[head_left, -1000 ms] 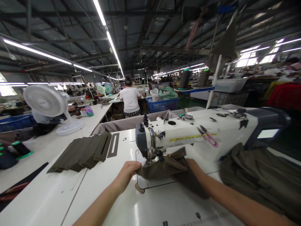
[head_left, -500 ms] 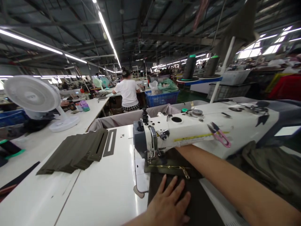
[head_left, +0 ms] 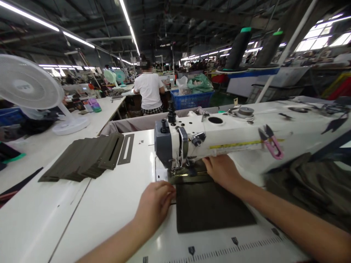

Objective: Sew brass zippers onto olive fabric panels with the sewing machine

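Note:
A dark olive fabric panel with a gold zipper along its far part lies under the needle area of a white sewing machine. My left hand is closed at the panel's left edge, fingers curled and tips partly hidden. What they pinch, if anything, does not show. Right of the needle, my right hand has its fingers bunched on the panel beside the zipper, under the machine arm. The zipper's pull is out of sight near that hand.
A fanned stack of olive pieces and a slotted template lie left. Pink thread snips rest on the machine arm. Crumpled olive fabric is at right. Thread cones, a white fan and a person are beyond.
My left hand has gone from lying spread on the panel to curling at its left edge. My right hand has come into sight beside the zipper. The view has shifted.

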A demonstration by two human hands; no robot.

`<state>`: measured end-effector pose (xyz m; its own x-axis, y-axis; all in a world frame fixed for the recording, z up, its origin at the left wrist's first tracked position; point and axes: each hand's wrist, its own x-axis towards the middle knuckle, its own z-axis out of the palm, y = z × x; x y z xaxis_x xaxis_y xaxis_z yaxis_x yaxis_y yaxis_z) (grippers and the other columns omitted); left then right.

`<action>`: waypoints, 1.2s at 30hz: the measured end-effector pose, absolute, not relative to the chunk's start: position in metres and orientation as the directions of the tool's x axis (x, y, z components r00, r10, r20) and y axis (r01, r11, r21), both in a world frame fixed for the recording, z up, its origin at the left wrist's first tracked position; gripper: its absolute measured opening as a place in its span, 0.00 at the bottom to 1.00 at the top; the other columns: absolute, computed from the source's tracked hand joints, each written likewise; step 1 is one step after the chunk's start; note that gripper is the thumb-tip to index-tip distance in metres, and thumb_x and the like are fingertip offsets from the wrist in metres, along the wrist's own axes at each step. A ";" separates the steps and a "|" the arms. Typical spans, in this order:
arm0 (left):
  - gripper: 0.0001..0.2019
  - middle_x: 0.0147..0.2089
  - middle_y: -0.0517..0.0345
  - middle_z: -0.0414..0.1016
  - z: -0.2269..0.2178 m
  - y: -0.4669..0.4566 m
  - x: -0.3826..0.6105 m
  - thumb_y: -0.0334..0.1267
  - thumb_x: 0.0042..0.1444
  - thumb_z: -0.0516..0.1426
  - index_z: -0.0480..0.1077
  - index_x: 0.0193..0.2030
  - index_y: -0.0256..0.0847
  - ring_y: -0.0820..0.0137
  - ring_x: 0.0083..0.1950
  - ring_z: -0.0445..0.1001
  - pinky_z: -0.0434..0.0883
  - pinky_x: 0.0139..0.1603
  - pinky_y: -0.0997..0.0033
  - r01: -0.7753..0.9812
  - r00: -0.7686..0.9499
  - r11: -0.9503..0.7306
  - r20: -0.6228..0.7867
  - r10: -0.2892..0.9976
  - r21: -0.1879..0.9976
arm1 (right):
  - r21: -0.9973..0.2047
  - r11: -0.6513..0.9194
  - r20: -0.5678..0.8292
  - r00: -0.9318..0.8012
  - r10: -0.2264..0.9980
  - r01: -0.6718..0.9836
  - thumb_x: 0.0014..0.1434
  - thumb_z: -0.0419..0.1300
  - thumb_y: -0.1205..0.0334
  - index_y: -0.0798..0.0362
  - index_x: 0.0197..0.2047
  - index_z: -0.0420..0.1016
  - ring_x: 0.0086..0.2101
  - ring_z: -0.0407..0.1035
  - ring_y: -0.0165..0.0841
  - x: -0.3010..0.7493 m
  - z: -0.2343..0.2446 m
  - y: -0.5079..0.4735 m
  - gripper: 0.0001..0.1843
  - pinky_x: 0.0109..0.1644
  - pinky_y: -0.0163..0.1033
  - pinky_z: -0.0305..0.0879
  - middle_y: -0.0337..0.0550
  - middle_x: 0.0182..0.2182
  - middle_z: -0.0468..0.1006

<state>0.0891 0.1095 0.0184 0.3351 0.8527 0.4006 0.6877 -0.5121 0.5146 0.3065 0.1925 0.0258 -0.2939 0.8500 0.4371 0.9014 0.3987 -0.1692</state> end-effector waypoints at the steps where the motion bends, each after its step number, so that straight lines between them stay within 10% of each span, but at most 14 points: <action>1: 0.08 0.41 0.51 0.75 0.015 0.116 0.082 0.31 0.55 0.53 0.72 0.40 0.39 0.62 0.41 0.74 0.72 0.42 0.59 0.745 0.330 -0.507 0.421 0.845 0.434 | -0.163 0.452 0.435 -0.347 0.831 0.877 0.58 0.55 0.67 0.57 0.32 0.72 0.34 0.68 0.33 0.302 0.022 0.180 0.06 0.40 0.41 0.66 0.43 0.31 0.73; 8: 0.07 0.43 0.51 0.77 -0.011 0.144 0.076 0.30 0.56 0.53 0.72 0.36 0.40 0.62 0.47 0.74 0.68 0.52 0.54 0.749 0.457 -0.633 0.537 0.709 0.196 | -0.193 0.715 0.485 -0.569 0.664 0.671 0.57 0.50 0.73 0.60 0.42 0.72 0.44 0.65 0.39 0.258 -0.007 0.152 0.12 0.51 0.44 0.62 0.53 0.40 0.73; 36: 0.09 0.40 0.50 0.77 -0.007 0.156 0.082 0.27 0.57 0.49 0.70 0.32 0.36 0.64 0.43 0.75 0.71 0.47 0.60 0.712 0.529 -0.693 0.562 0.635 0.113 | -0.117 0.672 0.352 -0.602 0.717 0.732 0.56 0.51 0.73 0.58 0.39 0.73 0.39 0.66 0.37 0.256 -0.009 0.167 0.11 0.49 0.41 0.61 0.50 0.37 0.75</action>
<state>0.0816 0.1562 -0.0074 0.5294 0.6352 0.5623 0.7117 -0.6933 0.1131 0.2564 0.1673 -0.0088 -0.6017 0.7170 0.3520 0.7316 0.6716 -0.1174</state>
